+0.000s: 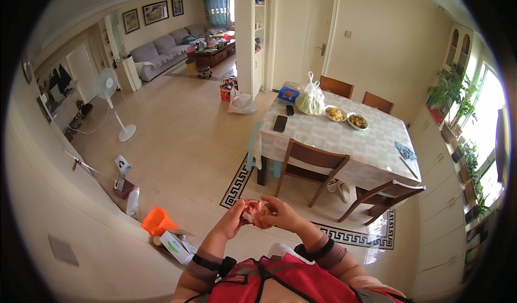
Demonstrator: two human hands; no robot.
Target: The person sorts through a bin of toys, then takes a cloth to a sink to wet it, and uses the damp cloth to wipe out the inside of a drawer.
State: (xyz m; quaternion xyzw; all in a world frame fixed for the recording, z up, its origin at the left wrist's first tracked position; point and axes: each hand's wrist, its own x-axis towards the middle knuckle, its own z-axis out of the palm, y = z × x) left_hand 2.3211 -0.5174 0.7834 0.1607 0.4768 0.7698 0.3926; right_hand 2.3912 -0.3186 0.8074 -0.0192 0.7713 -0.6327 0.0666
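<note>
Between my two hands, in front of my chest, is a crumpled bundle of thin pinkish-orange material [255,214] with a white patch on its left side. I cannot tell if it is plastic or cloth. My left hand [235,218] grips its left side. On the other side, my right hand [283,214] has its fingers curled around the bundle. Both forearms are raised over the tiled floor [181,153], short of the dining table [323,141].
On the table are a tied plastic bag of green vegetables [311,101], two dishes of food [346,117] and a black phone [280,123]. Wooden chairs [313,161] stand around it. An orange bag [158,221] and a white box [175,247] sit by the left wall; a standing fan [115,109] is beyond.
</note>
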